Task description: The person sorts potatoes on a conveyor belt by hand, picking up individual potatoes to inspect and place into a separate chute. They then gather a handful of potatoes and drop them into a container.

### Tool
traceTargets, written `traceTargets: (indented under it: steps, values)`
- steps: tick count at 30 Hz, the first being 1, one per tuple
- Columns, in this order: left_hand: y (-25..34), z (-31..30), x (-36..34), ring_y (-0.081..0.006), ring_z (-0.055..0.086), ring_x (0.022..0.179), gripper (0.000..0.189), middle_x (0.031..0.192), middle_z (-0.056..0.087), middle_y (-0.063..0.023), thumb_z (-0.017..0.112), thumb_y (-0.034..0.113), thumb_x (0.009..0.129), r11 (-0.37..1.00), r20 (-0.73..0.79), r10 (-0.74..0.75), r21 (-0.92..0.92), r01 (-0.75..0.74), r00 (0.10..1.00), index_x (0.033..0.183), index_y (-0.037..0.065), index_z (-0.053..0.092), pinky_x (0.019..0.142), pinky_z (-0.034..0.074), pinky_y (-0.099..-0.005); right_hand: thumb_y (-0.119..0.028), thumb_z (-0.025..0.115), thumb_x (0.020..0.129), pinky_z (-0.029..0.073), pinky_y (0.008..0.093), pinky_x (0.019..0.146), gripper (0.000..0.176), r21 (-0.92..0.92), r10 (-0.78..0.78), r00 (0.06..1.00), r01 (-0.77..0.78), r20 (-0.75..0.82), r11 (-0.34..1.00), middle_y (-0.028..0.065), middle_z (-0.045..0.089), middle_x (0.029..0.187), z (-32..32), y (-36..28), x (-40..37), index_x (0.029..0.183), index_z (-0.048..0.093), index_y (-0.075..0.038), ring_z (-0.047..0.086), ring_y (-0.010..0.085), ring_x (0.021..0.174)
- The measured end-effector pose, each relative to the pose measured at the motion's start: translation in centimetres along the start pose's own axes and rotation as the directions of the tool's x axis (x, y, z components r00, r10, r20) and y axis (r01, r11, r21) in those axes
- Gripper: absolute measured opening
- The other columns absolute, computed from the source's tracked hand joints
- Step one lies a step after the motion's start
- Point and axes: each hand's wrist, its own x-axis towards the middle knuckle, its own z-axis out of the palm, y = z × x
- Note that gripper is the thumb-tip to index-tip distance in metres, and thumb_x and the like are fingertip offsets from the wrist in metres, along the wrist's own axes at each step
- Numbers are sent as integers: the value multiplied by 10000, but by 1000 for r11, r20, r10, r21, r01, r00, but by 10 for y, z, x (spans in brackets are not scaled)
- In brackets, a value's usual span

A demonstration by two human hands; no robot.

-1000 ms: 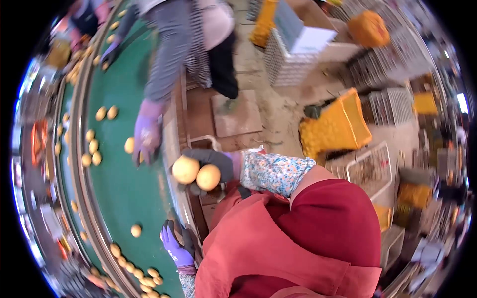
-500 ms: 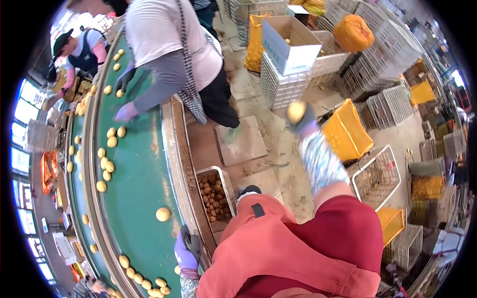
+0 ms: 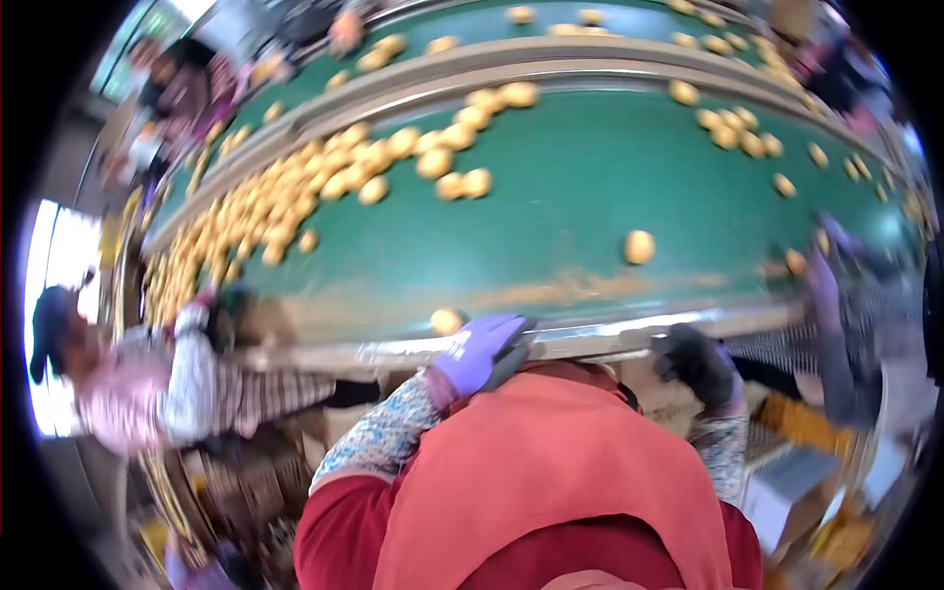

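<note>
My left hand [image 3: 482, 352], in a purple glove with a dark grip side, lies over the metal rim [image 3: 580, 332] of the conveyor, fingers stretched out and holding nothing. Just beyond it a single potato [image 3: 446, 322] sits on the green belt [image 3: 560, 206]. My right hand [image 3: 696, 366] hovers by the rim to the right, its dark palm side showing and its fingers loosely bent, with no potato visible in it. Farther in on the belt lies another lone potato [image 3: 639, 247]. The picture is somewhat blurred.
A heap of potatoes [image 3: 265, 211] covers the belt's left side; a small group [image 3: 733, 128] lies at far right. Co-workers stand close on both sides, one in a checked apron [image 3: 265, 398] at left. Behind a divider [image 3: 472, 64] runs a second belt.
My view has swung left from the floor and crates to face the belt. My right hand, which held a potato out over the floor, is back near the rim without one visible.
</note>
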Motion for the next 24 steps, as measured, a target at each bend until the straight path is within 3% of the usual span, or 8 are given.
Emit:
traceTargets:
  steps: [2,5,8,10,14,17,19,24]
  values:
    - [-6,-11,-26,-386,661,1068,369,1186,672,-203,677,121,907,991,-37,-122,-51,120,992,1246,-8,611,897,545,-417,-422,458,1055,544,375,856,538,-127,-253,953,275,166,953,142,645,1275,38,-48,30,1426,501,-35,661,251,1043]
    - [4,1,-38,-377,659,1080,363,1204,662,-204,696,90,885,971,-267,-241,-56,234,933,1225,-12,620,904,546,-416,-354,570,1012,507,319,934,557,-573,-387,914,254,-121,779,127,627,1294,10,-82,128,1443,487,-12,626,220,1120]
    - [0,1,-62,-383,640,1130,393,1246,640,-217,715,84,875,945,-450,-309,-48,322,838,1242,-13,614,957,529,-426,-285,679,913,507,356,903,488,-953,-549,835,180,17,245,142,645,1160,48,-47,188,1325,584,-42,595,259,1123]
    - [-6,-8,-83,-392,626,1157,408,1268,629,-224,718,100,882,902,-486,-406,-80,424,774,1259,-13,609,983,517,-433,-239,693,841,505,425,872,435,-880,-581,669,270,463,-390,176,628,1074,90,2,213,1228,618,-56,594,337,1047]
    - [-33,-17,-106,-410,596,1195,498,1325,587,-251,738,106,863,858,-616,-443,-80,508,651,1316,-15,569,1007,497,-438,-260,718,868,498,487,923,439,-606,-284,599,792,749,75,189,632,1109,171,64,211,1250,619,-67,610,394,1038]
    - [-48,-28,-98,-425,570,1215,528,1352,563,-258,748,137,856,833,-611,-439,-3,553,658,1328,-4,559,1025,477,-460,-272,724,893,507,456,950,459,-476,-30,494,850,869,225,187,639,1150,228,23,221,1286,609,-67,634,364,1057]
    - [-62,-30,-95,-447,543,1215,547,1356,544,-261,748,158,835,852,-573,-362,117,511,735,1325,6,558,1031,463,-482,-260,723,890,514,424,935,474,-636,74,671,653,738,411,181,640,1178,245,1,255,1304,600,-65,642,334,1039]
    - [-93,-47,-102,-395,579,1122,478,1238,604,-189,704,213,841,899,-416,-334,127,418,846,1260,14,592,945,477,-471,-300,752,875,520,383,917,574,-718,-203,734,678,648,159,186,634,1253,309,-70,353,1367,565,-70,639,300,1036]
